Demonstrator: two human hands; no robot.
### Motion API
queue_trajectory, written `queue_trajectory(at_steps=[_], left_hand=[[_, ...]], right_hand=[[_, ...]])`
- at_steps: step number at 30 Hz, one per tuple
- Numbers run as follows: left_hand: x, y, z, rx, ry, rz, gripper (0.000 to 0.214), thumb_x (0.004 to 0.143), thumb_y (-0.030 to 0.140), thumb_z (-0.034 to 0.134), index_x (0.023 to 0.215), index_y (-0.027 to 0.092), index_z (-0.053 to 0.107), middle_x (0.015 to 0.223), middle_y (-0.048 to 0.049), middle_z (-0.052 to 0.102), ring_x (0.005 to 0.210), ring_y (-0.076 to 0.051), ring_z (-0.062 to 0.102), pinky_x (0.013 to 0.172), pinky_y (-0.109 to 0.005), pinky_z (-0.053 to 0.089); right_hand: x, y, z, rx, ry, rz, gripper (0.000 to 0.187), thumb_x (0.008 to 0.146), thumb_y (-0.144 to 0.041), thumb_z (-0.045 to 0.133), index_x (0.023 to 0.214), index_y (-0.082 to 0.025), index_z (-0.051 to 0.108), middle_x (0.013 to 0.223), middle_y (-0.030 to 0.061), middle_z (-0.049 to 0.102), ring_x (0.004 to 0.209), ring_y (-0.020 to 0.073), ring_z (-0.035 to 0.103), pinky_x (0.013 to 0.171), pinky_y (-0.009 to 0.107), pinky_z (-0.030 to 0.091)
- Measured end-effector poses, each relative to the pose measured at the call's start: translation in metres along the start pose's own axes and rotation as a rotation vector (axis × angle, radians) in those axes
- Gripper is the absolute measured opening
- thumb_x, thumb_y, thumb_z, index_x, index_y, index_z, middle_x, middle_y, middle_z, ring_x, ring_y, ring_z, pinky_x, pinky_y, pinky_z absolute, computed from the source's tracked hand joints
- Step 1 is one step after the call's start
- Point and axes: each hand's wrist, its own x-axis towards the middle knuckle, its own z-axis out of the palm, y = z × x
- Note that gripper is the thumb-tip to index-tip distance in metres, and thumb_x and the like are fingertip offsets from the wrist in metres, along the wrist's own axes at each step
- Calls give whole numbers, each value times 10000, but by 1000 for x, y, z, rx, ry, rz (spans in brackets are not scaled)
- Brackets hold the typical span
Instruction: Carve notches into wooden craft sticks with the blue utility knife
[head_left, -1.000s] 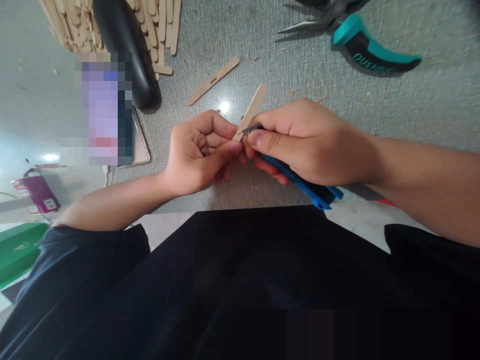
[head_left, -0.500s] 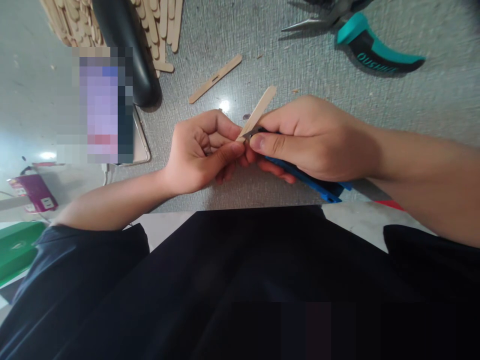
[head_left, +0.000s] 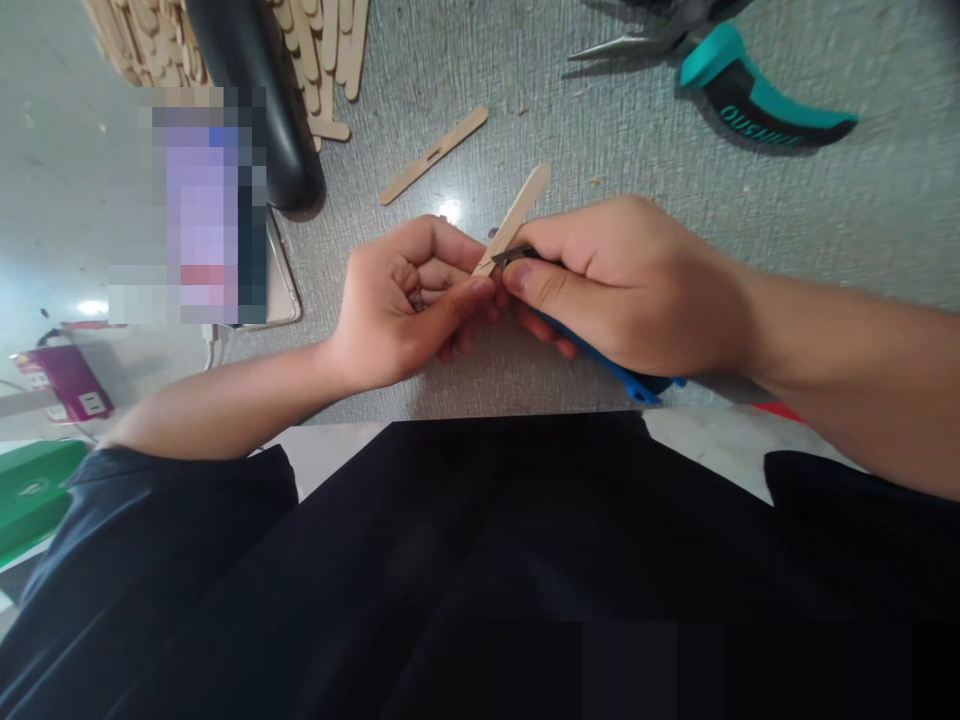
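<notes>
My left hand pinches the lower end of a wooden craft stick between thumb and fingers. The stick slants up to the right, with small cut marks on its face near my thumb. In my closed right hand is a utility knife with a blue handle; my thumb lies close behind its dark metal tip. The blade's point rests at the stick's face or just beside it; I cannot tell which. Beyond my hands, another craft stick with a small slot in its middle lies on the table.
Long-nose pliers with teal and black grips lie at the upper right. A pile of craft sticks is at the upper left, beside a long black object. A blurred-out phone-like device, a cable and a purple box are at left.
The blade has shifted slightly up and right along the stick, uncovering cut marks. The right hand has turned a little with the knife. The left hand keeps its pinch.
</notes>
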Motion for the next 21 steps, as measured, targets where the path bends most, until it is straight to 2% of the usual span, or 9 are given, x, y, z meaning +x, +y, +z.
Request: queue_trajectory(at_steps=[5,9,14,19,21], left_hand=[[2,0,-2,-4,-55,11,386,1121,546,933,1033,223,741,872,1,889,536,-102,755,400,-211,508],[2,5,-1,-28,-64,-27,370,1115,519,944,1034,219,744,877,-8,894,539,-112,758,405,-220,521],[2,9,1,-27,-69,-35,402,1103,536,954,1013,218,726,860,-8,887,555,-116,771,411,-220,537],[1,12,2,-49,-74,-33,379,1099,506,965,1005,220,735,861,-3,880,566,-104,774,427,-212,552],[1,13,1,-53,-84,-48,357,1104,492,961,1014,219,749,864,-1,880,575,-102,777,436,-209,562]], right_hand=[[0,-12,-3,48,-52,82,439,1235,-140,602,810,-243,645,655,-61,640,544,83,548,544,273,416],[1,-14,-6,86,-67,126,433,1221,-128,623,805,-232,680,634,-65,636,514,74,543,502,259,393],[2,-11,-9,56,-109,119,437,1223,-143,635,796,-219,684,636,-53,653,518,72,571,502,226,408],[0,-9,-9,38,-64,119,461,1206,-116,657,755,-207,678,621,-42,646,493,71,558,514,231,414],[0,-9,-9,46,-84,112,448,1198,-106,669,763,-208,689,623,-46,644,496,73,557,508,232,403]])
